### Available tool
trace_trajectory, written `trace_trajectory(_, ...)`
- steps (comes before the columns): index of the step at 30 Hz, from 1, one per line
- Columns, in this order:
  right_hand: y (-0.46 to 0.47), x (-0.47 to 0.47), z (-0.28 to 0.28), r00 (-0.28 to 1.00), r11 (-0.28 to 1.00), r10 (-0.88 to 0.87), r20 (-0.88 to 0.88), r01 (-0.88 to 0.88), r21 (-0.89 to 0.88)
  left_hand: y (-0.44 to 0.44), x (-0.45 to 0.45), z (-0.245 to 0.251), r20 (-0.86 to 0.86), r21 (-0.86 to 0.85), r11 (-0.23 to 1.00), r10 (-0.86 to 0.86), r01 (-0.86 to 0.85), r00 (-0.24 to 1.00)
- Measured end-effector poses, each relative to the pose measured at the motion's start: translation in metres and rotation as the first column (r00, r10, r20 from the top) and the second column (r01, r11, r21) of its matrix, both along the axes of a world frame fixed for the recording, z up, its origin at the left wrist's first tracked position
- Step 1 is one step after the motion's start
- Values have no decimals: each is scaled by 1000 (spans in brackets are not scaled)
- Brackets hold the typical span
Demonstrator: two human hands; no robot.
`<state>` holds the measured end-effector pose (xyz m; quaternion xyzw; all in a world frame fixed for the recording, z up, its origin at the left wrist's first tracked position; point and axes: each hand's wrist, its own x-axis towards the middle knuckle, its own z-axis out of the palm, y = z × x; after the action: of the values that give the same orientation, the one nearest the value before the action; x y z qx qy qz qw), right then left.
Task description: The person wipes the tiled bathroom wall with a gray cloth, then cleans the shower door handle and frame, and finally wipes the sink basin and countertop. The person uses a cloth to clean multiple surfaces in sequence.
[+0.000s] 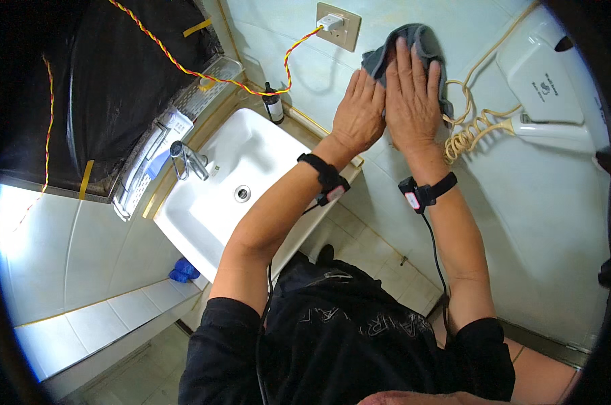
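Note:
A dark grey cloth (pixel 420 38) lies against the pale tiled wall, right of the wall socket. My right hand (pixel 413 98) presses flat on it with the fingers slightly apart. Beside it, my left hand (pixel 358 111) has its fingertips at the cloth's lower left edge, fingers close together; whether they grip any of the fabric cannot be told. The two hands nearly touch. Each wrist carries a black strap with a small device and a cable.
A wall hair dryer (pixel 553 134) with a coiled cord (pixel 462 144) is at the right. A plug (pixel 330 23) with a twisted red-yellow wire sits in the socket (pixel 352 30). Below left are a white washbasin (pixel 285 136), a faucet (pixel 189 159) and a dark bottle (pixel 273 104).

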<state>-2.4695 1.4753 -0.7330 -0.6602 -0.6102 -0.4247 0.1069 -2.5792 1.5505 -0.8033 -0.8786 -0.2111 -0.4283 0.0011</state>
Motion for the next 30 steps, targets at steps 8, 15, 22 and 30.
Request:
trace_trajectory(8,21,-15,-54,994,971,76,77,-56,-233,4,-16,-71,-19,-308,951,-26,19,999)
trace_trajectory(15,87,-32,-92,977,911,112,180,-29,-411,37,-48,-99,46,-563,825,-22,44,999)
trace_trajectory(22,187,-67,-87,954,901,247,168,-163,-401,68,-86,-107,278,-739,653,70,167,958)
trace_trajectory(30,306,-111,-77,875,918,290,388,-139,-373,132,-128,-111,453,-680,694,142,238,880)
